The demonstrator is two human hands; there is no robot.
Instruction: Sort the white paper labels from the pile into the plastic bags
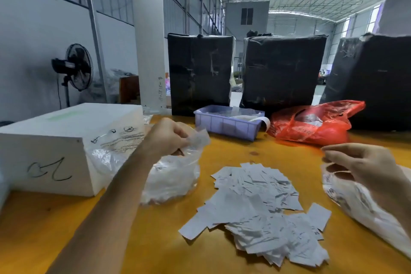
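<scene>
A loose pile of white paper labels (pixel 258 209) lies on the yellow table (pixel 155 240) in front of me. My left hand (pixel 165 138) is above a clear plastic bag (pixel 173 180) holding labels, left of the pile; its fingers pinch the bag's raised rim, which looks blurred. My right hand (pixel 360 164) hovers at the right, fingers loosely extended, over a second clear bag (pixel 364 209) with labels in it. Nothing shows between the right fingers.
A white foam box (pixel 51 147) stands at the left. A lilac plastic tray (pixel 226 123) and a red plastic bag (pixel 311 122) sit behind the pile. Three black-wrapped bales (pixel 200 73) line the table's far side. A fan (pixel 77 66) stands by the wall.
</scene>
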